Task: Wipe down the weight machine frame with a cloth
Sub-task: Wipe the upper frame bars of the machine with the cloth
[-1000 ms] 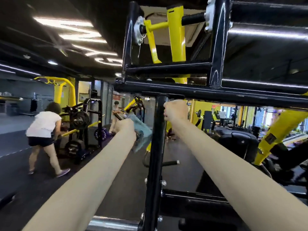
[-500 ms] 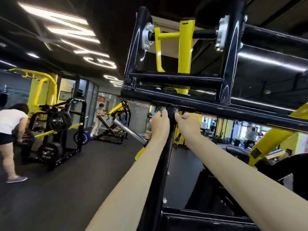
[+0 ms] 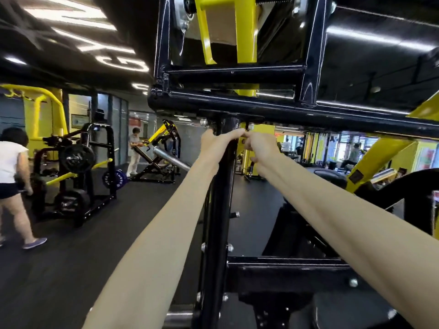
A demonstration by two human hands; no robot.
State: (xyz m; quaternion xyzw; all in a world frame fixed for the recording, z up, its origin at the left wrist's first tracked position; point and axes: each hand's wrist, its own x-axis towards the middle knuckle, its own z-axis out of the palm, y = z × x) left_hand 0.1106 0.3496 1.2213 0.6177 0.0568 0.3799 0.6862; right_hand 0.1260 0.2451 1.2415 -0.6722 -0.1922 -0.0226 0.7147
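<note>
The weight machine frame is black. Its upright post (image 3: 219, 210) rises in front of me to a horizontal beam (image 3: 297, 110), with yellow parts (image 3: 245, 32) above. My left hand (image 3: 215, 144) is at the top of the post, just under the beam, and its fingers curl across the front of the post. My right hand (image 3: 261, 148) is right of the post at the same height. Its fingers are curled and its thumb side meets my left fingertips. The cloth is not visible; what my right hand holds is hidden.
A lower black crossbar (image 3: 285, 269) runs right from the post. A person in a white top (image 3: 10, 167) stands at the far left by a plate-loaded machine (image 3: 76, 176). Another person (image 3: 134, 150) stands at a farther machine. Dark rubber floor (image 3: 71, 257) lies to the left.
My left hand, which held a blue-grey cloth left of the post, has moved up onto the top of the post. My right hand has come round beside it. My view has tilted upward.
</note>
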